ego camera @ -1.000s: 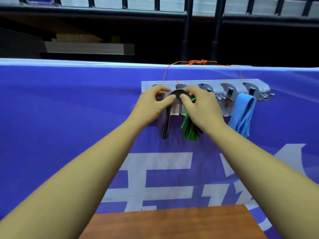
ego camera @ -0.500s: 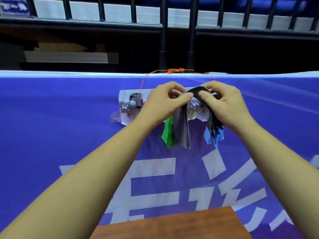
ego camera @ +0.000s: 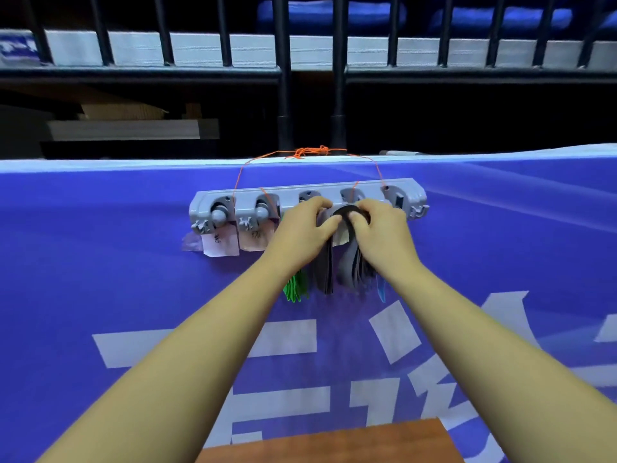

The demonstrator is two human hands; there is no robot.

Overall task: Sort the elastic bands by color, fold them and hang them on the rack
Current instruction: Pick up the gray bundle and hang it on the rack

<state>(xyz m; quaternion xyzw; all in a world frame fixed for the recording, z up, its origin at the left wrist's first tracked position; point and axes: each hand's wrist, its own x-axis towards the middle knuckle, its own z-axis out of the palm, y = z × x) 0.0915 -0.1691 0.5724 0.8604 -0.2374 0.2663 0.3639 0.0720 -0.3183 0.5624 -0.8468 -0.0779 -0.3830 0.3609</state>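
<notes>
With left hand [ego camera: 300, 230] and right hand [ego camera: 382, 233] both pinching the folded black elastic band [ego camera: 347, 212] toward the right end of the grey plastic rack [ego camera: 290, 192], an early release may drop it unhooked.

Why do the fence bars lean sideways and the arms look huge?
Head view: wide-angle lens tilts the black metal railing bars near the edges and stretches the forearms; the grey plastic rack and the dark grey elastic band, pinched by the left hand and right hand, look sharp.

Grey rack [ego camera: 334, 187] tied with orange string [ego camera: 309, 152], on a blue banner [ego camera: 100, 262] with white lettering. Green bands [ego camera: 295, 289], dark grey bands [ego camera: 324, 272], light blue band [ego camera: 381, 292]. Reddish-brown counter [ego camera: 334, 442].
</notes>
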